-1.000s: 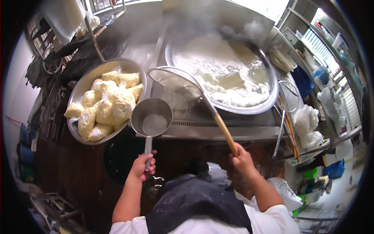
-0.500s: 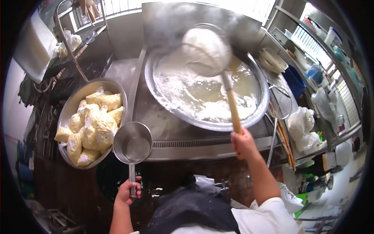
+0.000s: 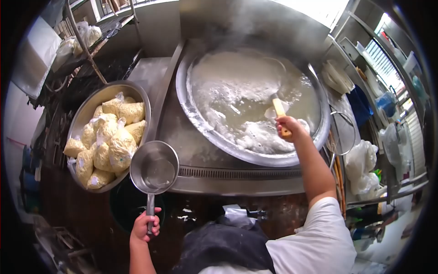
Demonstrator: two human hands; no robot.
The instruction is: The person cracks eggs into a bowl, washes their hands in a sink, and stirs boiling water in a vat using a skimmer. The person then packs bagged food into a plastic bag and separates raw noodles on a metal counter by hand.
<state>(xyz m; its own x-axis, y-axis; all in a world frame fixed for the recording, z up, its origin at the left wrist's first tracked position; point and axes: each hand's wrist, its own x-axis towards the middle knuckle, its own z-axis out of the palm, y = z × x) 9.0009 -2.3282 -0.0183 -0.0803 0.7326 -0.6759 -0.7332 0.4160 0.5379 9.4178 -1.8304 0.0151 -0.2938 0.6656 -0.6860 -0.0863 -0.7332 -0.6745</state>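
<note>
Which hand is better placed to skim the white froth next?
Probably the right hand: it grips a wooden handle and reaches over the wide pan with the white froth. The left hand holds a metal saucepan outside the pan, farther away.

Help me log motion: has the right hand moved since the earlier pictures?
Yes, forward: the right hand has gone past the pan's near rim.

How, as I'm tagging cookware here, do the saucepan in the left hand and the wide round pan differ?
Size: the wide pan is far larger than the saucepan. Support: the left hand holds the saucepan by its handle; the wide pan sits on or in the counter. Contents: foamy liquid spreads across the wide pan, while the saucepan's bottom shows, with little or nothing on it. Both are round, open-topped and metallic.
</note>
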